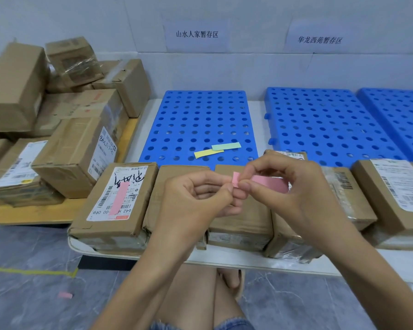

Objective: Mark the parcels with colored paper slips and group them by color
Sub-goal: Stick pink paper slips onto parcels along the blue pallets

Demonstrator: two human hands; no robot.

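Note:
Both hands pinch one pink paper slip (267, 181) above a row of cardboard parcels. My left hand (200, 194) grips its left end with thumb and forefinger. My right hand (286, 184) holds it just to the right, fingers curled over the strip. The leftmost parcel (115, 201) in the row carries a pink slip (120, 198) stuck on its white label. The parcel under my hands (239, 225) and the ones to its right (391, 194) show no slip. A yellow slip (208, 153) and a green slip (226, 146) lie on the blue perforated board (200, 120).
A pile of cardboard boxes (57, 110) fills the wooden platform at the left. Two more blue perforated boards (324, 122) lie at the right, under paper signs on the wall. A pink scrap (65, 295) lies on the grey floor. My knees are below the low white table's edge (248, 260).

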